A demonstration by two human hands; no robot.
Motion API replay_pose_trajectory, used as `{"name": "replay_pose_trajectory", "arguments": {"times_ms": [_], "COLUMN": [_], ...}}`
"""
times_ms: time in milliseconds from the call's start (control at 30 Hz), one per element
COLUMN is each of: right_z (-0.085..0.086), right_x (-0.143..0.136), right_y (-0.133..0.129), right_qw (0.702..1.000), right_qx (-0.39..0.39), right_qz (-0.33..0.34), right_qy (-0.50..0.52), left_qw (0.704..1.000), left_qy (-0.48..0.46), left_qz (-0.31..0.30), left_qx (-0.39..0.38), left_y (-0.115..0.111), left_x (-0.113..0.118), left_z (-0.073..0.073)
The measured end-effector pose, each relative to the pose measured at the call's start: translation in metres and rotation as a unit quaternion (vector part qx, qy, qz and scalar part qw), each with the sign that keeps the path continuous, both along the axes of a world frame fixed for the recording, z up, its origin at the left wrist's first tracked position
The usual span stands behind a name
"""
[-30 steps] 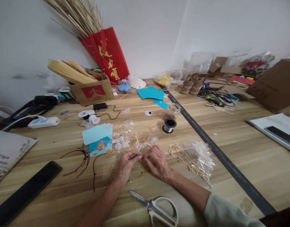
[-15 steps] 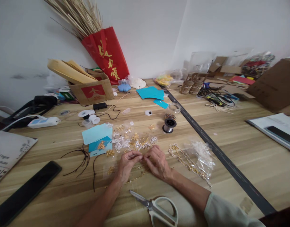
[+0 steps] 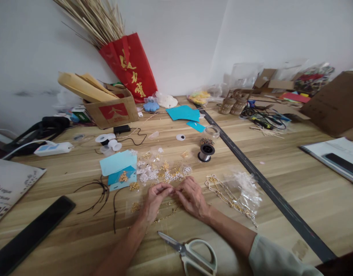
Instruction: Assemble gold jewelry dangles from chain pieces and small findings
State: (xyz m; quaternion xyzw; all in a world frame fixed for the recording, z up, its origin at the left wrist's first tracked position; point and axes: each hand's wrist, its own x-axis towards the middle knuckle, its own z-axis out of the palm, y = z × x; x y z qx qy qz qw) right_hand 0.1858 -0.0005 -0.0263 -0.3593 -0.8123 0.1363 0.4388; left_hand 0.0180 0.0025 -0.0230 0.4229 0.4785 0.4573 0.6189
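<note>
My left hand [image 3: 157, 199] and my right hand [image 3: 192, 197] meet at the fingertips over the near middle of the table. Both are pinched closed; whatever lies between the fingertips is too small to make out. Just under them a thin gold chain [image 3: 165, 218] rests on the wood. Beyond the fingers lie small piles of gold and silver beads [image 3: 149, 174]. Scissors [image 3: 183, 249] with pale handles lie nearer to me, blades apart. Right of my right hand are gold and silver chains [image 3: 228, 197] beside clear plastic bags [image 3: 247, 191].
A wire spool [image 3: 205, 153] stands beyond the beads, near blue cards [image 3: 182, 113]. Black cords [image 3: 100, 195] and a dark phone-like slab [image 3: 35, 234] lie left. A cardboard box [image 3: 116, 111] and red bag [image 3: 133, 69] stand at the back; a larger box [image 3: 334, 103] is far right.
</note>
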Motion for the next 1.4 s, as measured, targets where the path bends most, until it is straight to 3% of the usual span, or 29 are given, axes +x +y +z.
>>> {"name": "replay_pose_trajectory", "arguments": {"times_ms": [400, 1400], "right_z": [-0.0021, 0.0004], "right_x": [0.0007, -0.0004], "right_y": [0.0005, -0.0004], "right_qw": [1.000, 1.000], "right_qx": [0.007, 0.011], "right_qz": [0.006, -0.008], "right_qy": [0.006, -0.006], "left_qw": [1.000, 1.000], "left_qy": [-0.018, 0.020], "left_qz": [0.009, 0.007], "left_qx": [-0.007, 0.010], "left_y": [0.0015, 0.0012], "left_x": [-0.0006, -0.0003], "left_z": [-0.0056, -0.0024]}}
